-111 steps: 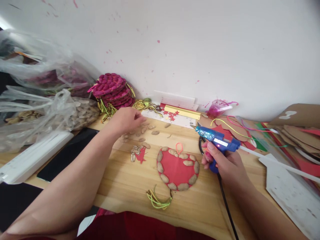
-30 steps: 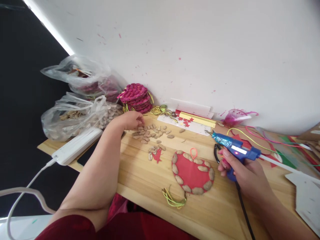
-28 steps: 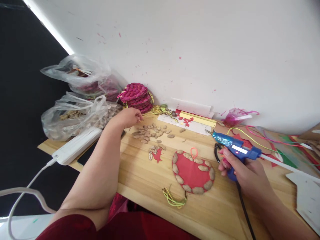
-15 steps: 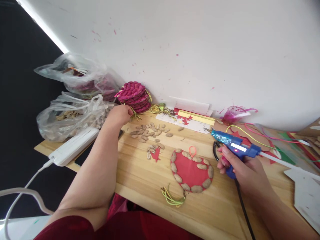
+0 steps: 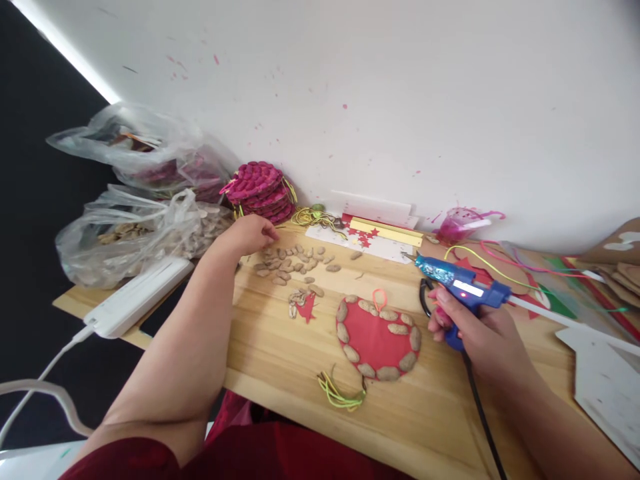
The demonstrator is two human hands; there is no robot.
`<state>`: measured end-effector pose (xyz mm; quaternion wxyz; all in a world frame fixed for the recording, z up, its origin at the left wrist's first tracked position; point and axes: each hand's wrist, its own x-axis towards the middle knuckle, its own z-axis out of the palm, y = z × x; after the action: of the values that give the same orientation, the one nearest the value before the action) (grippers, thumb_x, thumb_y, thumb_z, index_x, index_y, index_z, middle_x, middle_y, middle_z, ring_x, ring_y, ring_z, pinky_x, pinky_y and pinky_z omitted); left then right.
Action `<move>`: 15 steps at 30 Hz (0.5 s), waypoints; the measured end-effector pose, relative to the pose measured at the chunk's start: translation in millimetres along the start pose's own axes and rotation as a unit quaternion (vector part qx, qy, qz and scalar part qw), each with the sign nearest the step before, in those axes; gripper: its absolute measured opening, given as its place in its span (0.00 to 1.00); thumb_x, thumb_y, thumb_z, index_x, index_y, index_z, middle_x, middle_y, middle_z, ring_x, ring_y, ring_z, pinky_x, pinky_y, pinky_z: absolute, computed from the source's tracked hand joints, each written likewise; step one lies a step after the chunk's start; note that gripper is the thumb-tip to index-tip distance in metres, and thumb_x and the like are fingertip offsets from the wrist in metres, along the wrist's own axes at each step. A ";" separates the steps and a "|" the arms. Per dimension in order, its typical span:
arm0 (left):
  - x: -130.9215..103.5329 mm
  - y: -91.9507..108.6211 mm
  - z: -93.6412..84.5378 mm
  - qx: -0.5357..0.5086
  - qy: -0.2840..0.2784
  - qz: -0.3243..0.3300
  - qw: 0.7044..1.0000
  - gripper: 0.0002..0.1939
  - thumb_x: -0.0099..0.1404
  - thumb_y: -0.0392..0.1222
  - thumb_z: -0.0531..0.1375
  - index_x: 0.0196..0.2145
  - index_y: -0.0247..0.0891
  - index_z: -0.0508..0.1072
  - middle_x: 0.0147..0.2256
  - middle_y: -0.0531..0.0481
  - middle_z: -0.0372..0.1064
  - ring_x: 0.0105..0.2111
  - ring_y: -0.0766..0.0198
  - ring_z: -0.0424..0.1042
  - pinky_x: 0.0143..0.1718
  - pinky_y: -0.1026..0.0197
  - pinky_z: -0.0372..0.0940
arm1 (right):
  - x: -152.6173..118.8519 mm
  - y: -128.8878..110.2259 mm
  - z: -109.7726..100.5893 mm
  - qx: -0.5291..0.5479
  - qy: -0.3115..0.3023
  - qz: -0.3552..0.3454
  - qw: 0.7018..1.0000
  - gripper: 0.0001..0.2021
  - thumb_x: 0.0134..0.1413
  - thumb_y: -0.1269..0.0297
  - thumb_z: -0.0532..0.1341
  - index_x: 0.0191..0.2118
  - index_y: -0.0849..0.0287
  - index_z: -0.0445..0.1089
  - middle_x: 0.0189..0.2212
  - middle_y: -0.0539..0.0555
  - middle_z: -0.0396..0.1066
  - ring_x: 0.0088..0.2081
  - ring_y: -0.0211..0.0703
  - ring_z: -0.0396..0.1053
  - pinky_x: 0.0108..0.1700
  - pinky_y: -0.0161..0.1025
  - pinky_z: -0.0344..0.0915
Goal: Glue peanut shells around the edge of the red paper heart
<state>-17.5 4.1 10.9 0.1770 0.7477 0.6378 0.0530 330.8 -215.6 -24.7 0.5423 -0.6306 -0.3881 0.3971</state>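
My right hand (image 5: pixel 477 333) is wrapped round the grip of a blue hot glue gun (image 5: pixel 457 283), its nozzle pointing left and a white glue stick out of its back. Just left of it lies a red heart-like cutout (image 5: pixel 377 340) edged with peanuts, with an orange loop on top and a yellow-green tassel (image 5: pixel 343 393) below. My left hand (image 5: pixel 256 235) hovers at the far left edge of a scatter of peanuts (image 5: pixel 293 263), its fingers curled together. Whatever those fingers may hold is hidden. Nearer me, a red star (image 5: pixel 306 308) carries a few peanuts.
Clear plastic bags (image 5: pixel 145 220) and a white power strip (image 5: pixel 137 293) sit at left. A stack of magenta peanut-covered pieces (image 5: pixel 263 190) stands by the wall. White paper (image 5: pixel 325 235) with small red stars, a pink-stained cup (image 5: pixel 457 227) and coloured cords lie along the back.
My left hand has moved from the magenta stack slightly right and toward the loose peanuts. My right hand still holds the glue gun in about the same place. The view has shifted slightly.
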 end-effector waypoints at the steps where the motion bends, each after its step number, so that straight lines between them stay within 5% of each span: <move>1: -0.4 0.1 -1.3 0.023 0.004 0.003 1.000 0.17 0.54 0.35 0.60 0.39 0.40 0.84 0.33 0.50 0.82 0.34 0.59 0.79 0.37 0.65 0.69 | 0.3 0.3 -0.2 0.000 0.001 -0.001 1.000 0.21 0.50 0.43 0.73 0.30 0.57 0.74 0.20 0.47 0.66 0.22 0.38 0.70 0.22 0.32 0.69; 8: -7.7 -6.4 -15.8 0.074 -0.043 0.058 0.995 0.15 0.54 0.45 0.65 0.40 0.43 0.83 0.38 0.51 0.83 0.39 0.57 0.79 0.40 0.64 0.67 | 0.4 2.0 -1.3 -0.009 0.005 0.003 1.000 0.21 0.51 0.43 0.72 0.29 0.57 0.73 0.20 0.47 0.66 0.22 0.39 0.70 0.22 0.33 0.69; 12: -5.9 -5.2 -10.9 0.064 -0.086 0.048 0.993 0.14 0.50 0.41 0.65 0.37 0.42 0.83 0.36 0.52 0.83 0.38 0.58 0.79 0.39 0.65 0.67 | -0.3 0.6 0.4 -0.009 0.006 0.004 1.000 0.21 0.49 0.43 0.73 0.30 0.57 0.74 0.19 0.47 0.66 0.22 0.40 0.70 0.21 0.34 0.69; 15: -4.1 -4.4 -10.0 0.066 -0.065 0.039 0.995 0.13 0.51 0.39 0.63 0.35 0.43 0.83 0.34 0.53 0.83 0.35 0.59 0.79 0.39 0.65 0.67 | -0.6 -0.5 1.1 -0.010 0.007 0.001 1.000 0.21 0.50 0.43 0.73 0.29 0.56 0.73 0.20 0.47 0.65 0.22 0.40 0.70 0.22 0.34 0.68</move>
<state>-25.3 2.6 19.3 0.1662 0.7836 0.5978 -0.0306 329.5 -215.6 -24.3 0.5384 -0.6393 -0.3873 0.3891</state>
